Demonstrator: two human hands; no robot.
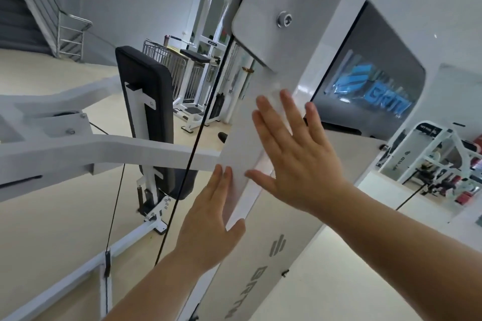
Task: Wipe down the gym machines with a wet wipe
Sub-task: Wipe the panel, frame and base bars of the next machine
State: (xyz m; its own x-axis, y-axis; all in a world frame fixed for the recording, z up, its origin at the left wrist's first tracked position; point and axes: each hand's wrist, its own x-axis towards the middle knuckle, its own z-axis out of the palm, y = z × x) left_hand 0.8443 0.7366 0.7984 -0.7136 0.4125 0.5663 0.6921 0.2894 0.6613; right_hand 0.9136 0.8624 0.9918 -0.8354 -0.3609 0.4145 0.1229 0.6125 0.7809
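A white gym machine column [297,41] rises tilted through the middle of the view. A white wet wipe [238,161] lies spread flat on its front face and over its left edge. My right hand [294,154] presses flat on the wipe with fingers straight and spread. My left hand [206,221] sits lower on the column's left edge, its straight fingers along the side and its thumb on the front at the wipe's lower corner.
A black cable [193,138] runs just left of the column. A white machine arm [104,148] and a black padded backrest [146,101] stand to the left. Other white machines [206,60] are behind, stairs [26,8] far left, a weight rack [443,164] at right.
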